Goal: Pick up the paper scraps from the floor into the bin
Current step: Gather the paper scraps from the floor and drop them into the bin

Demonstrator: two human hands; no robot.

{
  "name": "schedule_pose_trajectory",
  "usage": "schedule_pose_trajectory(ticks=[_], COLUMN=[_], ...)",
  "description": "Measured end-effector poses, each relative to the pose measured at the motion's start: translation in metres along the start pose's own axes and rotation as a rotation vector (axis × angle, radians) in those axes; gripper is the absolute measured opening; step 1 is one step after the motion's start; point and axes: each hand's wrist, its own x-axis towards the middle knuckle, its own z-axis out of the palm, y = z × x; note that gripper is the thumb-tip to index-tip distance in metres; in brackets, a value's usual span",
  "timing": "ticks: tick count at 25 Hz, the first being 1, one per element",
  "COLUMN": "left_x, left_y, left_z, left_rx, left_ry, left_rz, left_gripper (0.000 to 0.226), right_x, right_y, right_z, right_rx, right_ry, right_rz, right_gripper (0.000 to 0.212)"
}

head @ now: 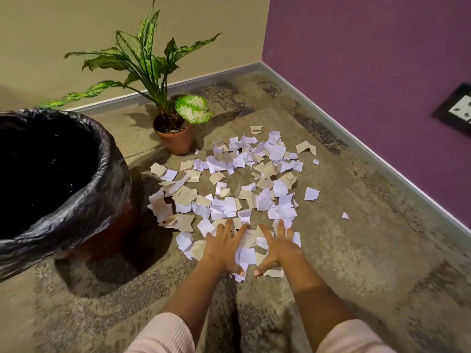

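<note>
Several white and beige paper scraps lie spread over the speckled floor in the middle of the view. My left hand rests flat on the near edge of the pile with its fingers spread. Right beside it, my right hand lies flat on scraps too, fingers straight. A few scraps sit between the two hands. The bin, lined with a black plastic bag, stands at the left, its dark opening facing up.
A potted plant in a terracotta pot stands behind the scraps, near the beige wall. A purple wall with a socket plate runs along the right. Stray scraps lie to the right of the pile.
</note>
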Motion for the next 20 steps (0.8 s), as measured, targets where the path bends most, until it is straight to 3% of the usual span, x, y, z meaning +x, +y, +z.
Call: schedule_pose_trajectory(ticks=[3, 6, 9, 13, 16, 20], left_x=[0.001, 0.007, 0.009, 0.014, 0.022, 0.031], left_y=[0.001, -0.001, -0.005, -0.018, -0.035, -0.054], left_z=[-0.003, -0.005, -0.009, -0.02, -0.03, -0.035], left_rx=[-0.084, -0.196, -0.271, -0.391, -0.412, -0.416], left_ry=[0.017, 0.069, 0.133, 0.341, 0.394, 0.341], left_rz=[0.006, 0.012, -0.004, -0.072, -0.133, -0.174], left_gripper=[0.106, 0.074, 0.056, 0.04, 0.052, 0.097], right_x=[0.002, 0.012, 0.024, 0.033, 0.039, 0.049], right_y=[-0.003, -0.013, -0.026, -0.047, -0.053, -0.047], right_z=[-0.002, -0.006, -0.008, -0.019, -0.039, -0.059], right_rx=[-0.029, 0.062, 0.158, 0.358, 0.475, 0.386], right_ry=[0.037, 0.171, 0.283, 0.399, 0.485, 0.517], right_rz=[0.037, 0.036, 0.005, -0.039, -0.097, -0.203], right_gripper=[0.125, 0.09, 0.059, 0.057, 0.058, 0.07])
